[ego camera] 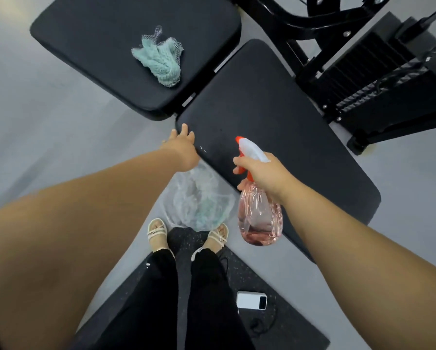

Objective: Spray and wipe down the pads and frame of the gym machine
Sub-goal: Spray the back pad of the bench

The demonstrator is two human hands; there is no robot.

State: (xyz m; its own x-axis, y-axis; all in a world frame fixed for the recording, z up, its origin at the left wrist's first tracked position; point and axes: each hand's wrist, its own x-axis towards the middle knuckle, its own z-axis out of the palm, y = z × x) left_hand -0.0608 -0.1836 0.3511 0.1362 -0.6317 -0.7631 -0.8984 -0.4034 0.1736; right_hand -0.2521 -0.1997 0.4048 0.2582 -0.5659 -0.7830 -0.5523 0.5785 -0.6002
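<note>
Two black pads of the gym machine lie before me: a long one (282, 137) in the middle and a second one (105, 46) at the upper left. A crumpled teal cloth (161, 60) lies on the upper left pad. My right hand (262, 174) grips the neck of a pink see-through spray bottle (259, 215) with a white and orange trigger head, its nozzle pointing over the long pad. My left hand (182, 147) rests on that pad's near corner and holds a clear plastic bag (199, 200) that hangs below it.
The machine's black frame (310, 18) and weight stack (378, 79) stand at the upper right. A dark rubber mat (282, 314) lies under my feet with a white power bank (251, 300) and cable on it. Grey floor surrounds everything.
</note>
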